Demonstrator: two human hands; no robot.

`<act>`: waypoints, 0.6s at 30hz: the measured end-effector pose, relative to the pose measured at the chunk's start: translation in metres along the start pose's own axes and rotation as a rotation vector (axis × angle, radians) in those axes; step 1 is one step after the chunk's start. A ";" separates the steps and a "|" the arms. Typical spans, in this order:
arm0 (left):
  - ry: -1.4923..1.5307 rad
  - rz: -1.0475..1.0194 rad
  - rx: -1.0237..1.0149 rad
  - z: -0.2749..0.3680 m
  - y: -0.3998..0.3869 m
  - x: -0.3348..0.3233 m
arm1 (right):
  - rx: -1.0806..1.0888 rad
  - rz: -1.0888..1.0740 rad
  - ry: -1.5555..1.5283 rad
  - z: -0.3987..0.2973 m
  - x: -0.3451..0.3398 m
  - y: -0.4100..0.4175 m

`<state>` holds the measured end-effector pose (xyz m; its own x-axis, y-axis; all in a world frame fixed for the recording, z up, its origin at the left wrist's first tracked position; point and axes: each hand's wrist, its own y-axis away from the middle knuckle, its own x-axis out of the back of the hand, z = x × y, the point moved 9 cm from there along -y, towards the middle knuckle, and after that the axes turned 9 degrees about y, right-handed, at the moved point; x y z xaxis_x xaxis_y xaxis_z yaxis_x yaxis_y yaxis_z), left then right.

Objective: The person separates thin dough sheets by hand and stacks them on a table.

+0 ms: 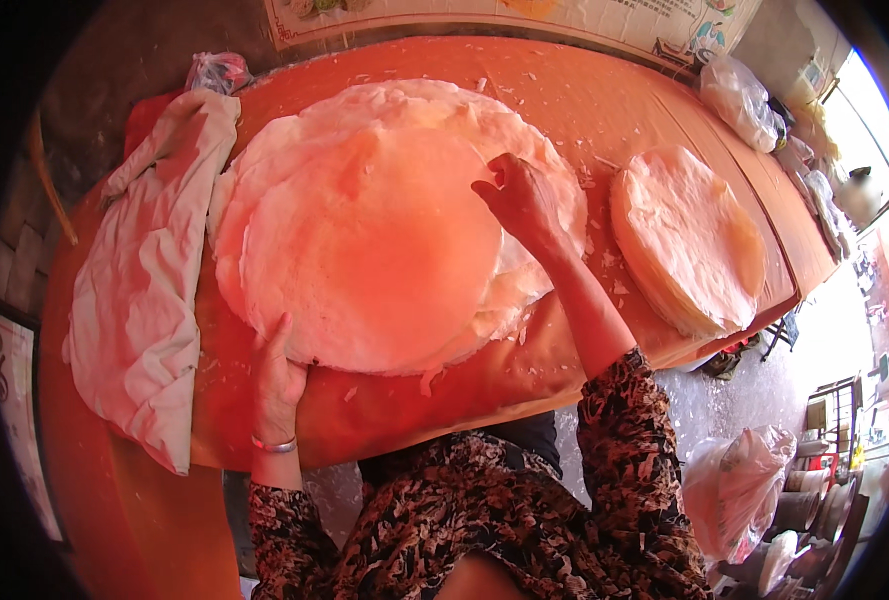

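Observation:
A broad pile of thin round flatbread sheets [369, 247] lies on the orange-covered table [452, 397], its upper edges ragged and folded. My left hand [281, 375] rests at the pile's near left edge, thumb over the rim; how firmly it grips is hidden. Above the right part of the pile is my right hand [518, 191], thumb and forefinger curled towards each other, with nothing plain between them. To the right sits a smaller, folded stack of the same thin sheets [688, 240].
A crumpled pale cloth [151, 277] covers the table's left end. Plastic bags stand at the back left [217, 73] and back right [741, 101]. Flakes are scattered over the tabletop. A large filled plastic bag [741, 487] and stacked pots [801, 510] stand at the lower right.

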<state>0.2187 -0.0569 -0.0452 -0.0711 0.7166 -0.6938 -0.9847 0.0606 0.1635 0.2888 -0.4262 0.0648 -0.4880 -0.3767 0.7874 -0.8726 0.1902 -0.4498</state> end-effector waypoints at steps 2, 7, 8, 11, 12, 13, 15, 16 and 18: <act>0.016 -0.012 -0.014 0.001 -0.002 0.000 | -0.164 -0.141 -0.355 0.004 -0.014 -0.003; 0.015 -0.038 -0.037 -0.004 -0.006 -0.015 | -0.326 -0.509 -0.991 -0.018 -0.025 -0.007; 0.011 -0.036 -0.038 -0.002 -0.008 -0.008 | -0.190 -0.524 -0.853 -0.033 -0.018 -0.013; 0.072 -0.023 0.042 -0.003 -0.008 0.015 | -0.067 -0.541 -0.842 -0.100 0.021 -0.034; 0.155 -0.055 0.052 -0.005 -0.005 0.000 | -0.002 -0.521 -0.940 -0.106 0.025 -0.052; 0.239 -0.082 0.055 -0.004 -0.003 -0.009 | -0.005 -0.517 -0.940 -0.109 0.026 -0.062; 0.178 -0.123 0.034 -0.008 -0.012 0.007 | 0.449 -0.255 -1.379 -0.137 0.071 -0.074; 0.118 -0.144 -0.001 -0.003 -0.011 0.020 | 0.456 -0.277 -1.395 -0.140 0.068 -0.067; 0.174 -0.085 0.006 0.004 0.000 0.000 | 0.825 0.076 -0.723 -0.130 0.107 -0.031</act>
<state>0.2191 -0.0541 -0.0427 -0.0145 0.5774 -0.8163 -0.9873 0.1207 0.1029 0.2611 -0.3546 0.2177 -0.1777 -0.8833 0.4339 -0.4277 -0.3278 -0.8424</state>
